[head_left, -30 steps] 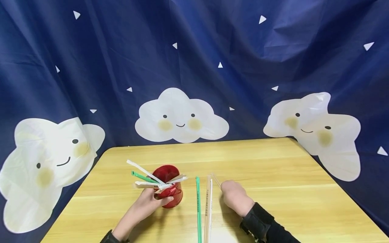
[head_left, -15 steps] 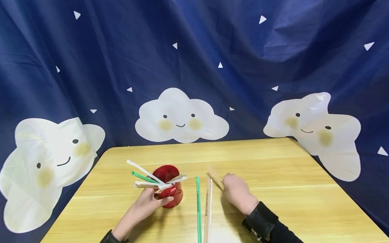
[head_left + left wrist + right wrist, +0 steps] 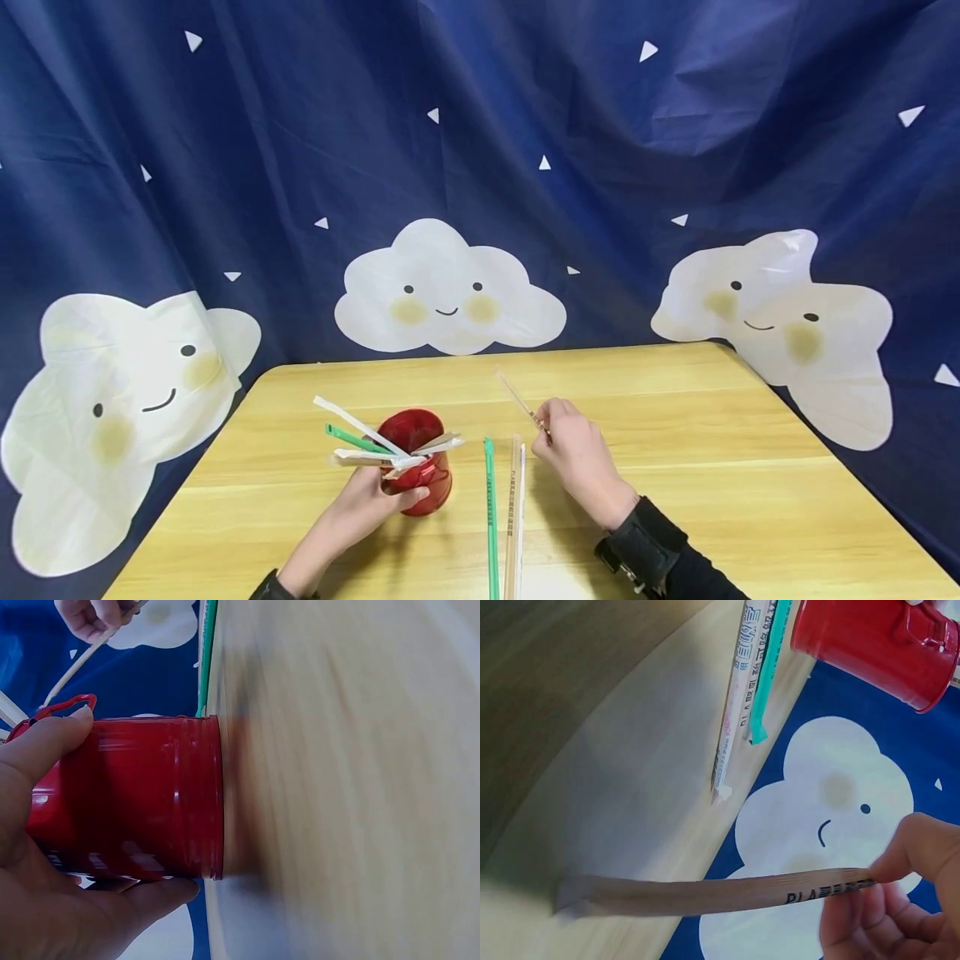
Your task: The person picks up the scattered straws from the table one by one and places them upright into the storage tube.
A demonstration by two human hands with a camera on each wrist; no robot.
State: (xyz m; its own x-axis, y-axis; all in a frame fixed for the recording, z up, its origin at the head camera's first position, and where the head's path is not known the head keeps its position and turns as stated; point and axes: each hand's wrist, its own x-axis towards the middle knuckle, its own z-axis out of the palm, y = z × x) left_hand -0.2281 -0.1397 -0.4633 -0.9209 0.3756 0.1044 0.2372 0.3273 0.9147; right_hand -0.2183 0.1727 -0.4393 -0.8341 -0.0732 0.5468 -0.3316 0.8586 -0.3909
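My left hand (image 3: 366, 503) grips a small red metal bucket (image 3: 438, 482) standing on the table, thumb on the near side. Several wrapped drinking straws (image 3: 360, 417), white, green and brown, lean out of its mouth. My right hand (image 3: 581, 460) pinches a brown paper-wrapped straw (image 3: 705, 897) between thumb and fingers, with dark print near the grip. In the head view this straw slants up and left from the fingers, apart from the bucket. Between the hands, a green straw (image 3: 491, 508), a brown-wrapped straw (image 3: 512, 517) and a white one (image 3: 521, 492) lie side by side.
The wooden table (image 3: 735, 483) reaches back to a dark blue curtain (image 3: 480, 100) with smiling white clouds (image 3: 450, 321). A red wire handle (image 3: 71, 703) hangs at the bucket's rim.
My right hand has moved slightly up and away from me, turning so that the straw points farther back. My left hand and the bucket stay put.
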